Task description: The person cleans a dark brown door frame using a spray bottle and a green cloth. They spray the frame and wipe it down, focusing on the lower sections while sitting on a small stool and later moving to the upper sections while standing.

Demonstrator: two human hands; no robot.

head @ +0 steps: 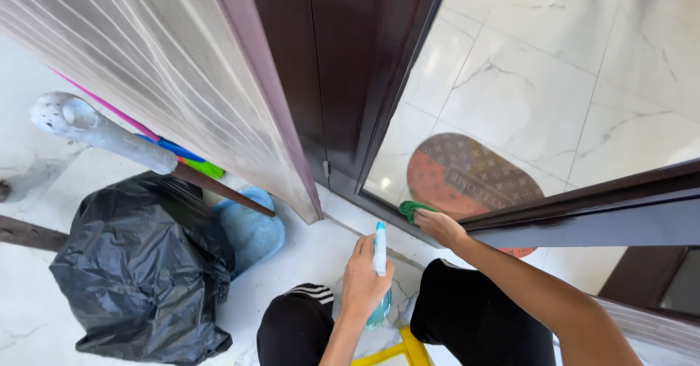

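Bin bag (142, 264) sits lower left of frame on the floor (313, 249), w/ a mop handle (102, 134) slanting above it from upper left & a mop head (251, 231) just right of the bag. Door frame (343, 74) stands at top centre, glass door (554, 74) to its right, oval mat (470, 180) behind the glass. Left hand (362, 278) w/ spray bottle (380, 253) is bottom centre; right hand (440, 226) lies on a cloth (410, 208) against the door's lower rail (583, 205), just right of the bottle.

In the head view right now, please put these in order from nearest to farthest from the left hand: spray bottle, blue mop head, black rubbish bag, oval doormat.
1. spray bottle: in the left hand itself.
2. blue mop head: on the floor to its left.
3. oval doormat: beyond the glass, up and right.
4. black rubbish bag: far left.
Mop head and doormat are close; that order is less sure.
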